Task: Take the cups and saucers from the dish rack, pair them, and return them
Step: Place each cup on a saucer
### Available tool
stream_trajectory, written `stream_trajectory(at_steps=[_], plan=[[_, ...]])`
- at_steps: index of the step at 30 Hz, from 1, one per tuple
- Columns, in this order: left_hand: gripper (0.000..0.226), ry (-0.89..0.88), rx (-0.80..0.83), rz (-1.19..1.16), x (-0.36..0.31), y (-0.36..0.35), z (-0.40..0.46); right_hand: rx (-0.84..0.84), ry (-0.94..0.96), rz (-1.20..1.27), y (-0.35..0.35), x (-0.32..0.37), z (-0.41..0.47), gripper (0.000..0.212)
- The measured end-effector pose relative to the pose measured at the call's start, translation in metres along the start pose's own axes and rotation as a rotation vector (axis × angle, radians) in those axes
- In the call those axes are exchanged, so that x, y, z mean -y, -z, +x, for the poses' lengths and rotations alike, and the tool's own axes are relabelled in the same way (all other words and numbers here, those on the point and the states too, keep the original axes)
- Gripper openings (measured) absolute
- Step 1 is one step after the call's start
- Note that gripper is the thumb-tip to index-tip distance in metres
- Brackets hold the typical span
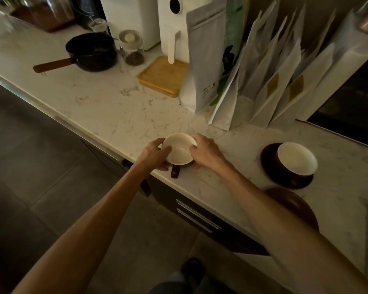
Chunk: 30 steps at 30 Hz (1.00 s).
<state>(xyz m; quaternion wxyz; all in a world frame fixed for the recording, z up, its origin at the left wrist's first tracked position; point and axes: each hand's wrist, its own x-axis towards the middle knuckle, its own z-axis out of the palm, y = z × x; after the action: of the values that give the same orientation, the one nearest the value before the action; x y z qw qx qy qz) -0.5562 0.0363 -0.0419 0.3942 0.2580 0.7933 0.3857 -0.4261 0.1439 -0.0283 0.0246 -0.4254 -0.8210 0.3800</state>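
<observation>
Marble-patterned bench (106,102) runs diagonally from far left to near right; dim light, grey tiled floor (30,166) to its left.

Far side of the bench, largest items first: a white appliance (174,28) with a round dark window, standing on a wooden tray (157,79). Right of it, a row of upright white paper bags (263,81), several with yellow labels. At the right edge, a dark glass panel (353,102). Far left, a black saucepan (91,52) with a wooden handle pointing left, and just right of it a glass jar (132,47) with dark contents at the bottom.

Task items: your two hands hold one cup (179,148) at the near edge of the bench, mid-frame. Cup is cream inside, dark outside, opening up; its dark handle points toward you. Your left hand (155,154) is closed around the cup's left side, thumb on the rim. Your right hand (206,150) grips the right side, fingers curled over the far rim. Cannot tell whether a saucer sits under this cup; your hands hide its base.

To the right, well apart, a second cup (296,158) sits on a dark brown saucer (270,166), off-centre toward the saucer's far right. Nearer you, an empty brown saucer (293,202) lies on the bench, partly hidden by your right forearm.
</observation>
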Motion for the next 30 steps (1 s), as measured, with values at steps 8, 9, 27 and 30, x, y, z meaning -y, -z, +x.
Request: stream_trajectory(at_steps=[8,9,27,30], plan=[[0.052,-0.068,0.056,0.013,-0.02,-0.018,-0.02,-0.044,-0.042,0.086,0.024,-0.017,-0.026,0.045],[0.052,-0.076,0.066,0.013,-0.023,-0.021,-0.023,-0.054,-0.046,0.095,0.027,-0.02,-0.031,0.045],[0.048,-0.195,0.331,0.002,-0.067,-0.119,-0.096,-0.237,-0.159,0.149,0.095,-0.103,-0.148,0.043],[0.047,-0.198,0.38,0.002,-0.068,-0.138,-0.103,-0.251,-0.187,0.172,0.103,-0.119,-0.165,0.043]])
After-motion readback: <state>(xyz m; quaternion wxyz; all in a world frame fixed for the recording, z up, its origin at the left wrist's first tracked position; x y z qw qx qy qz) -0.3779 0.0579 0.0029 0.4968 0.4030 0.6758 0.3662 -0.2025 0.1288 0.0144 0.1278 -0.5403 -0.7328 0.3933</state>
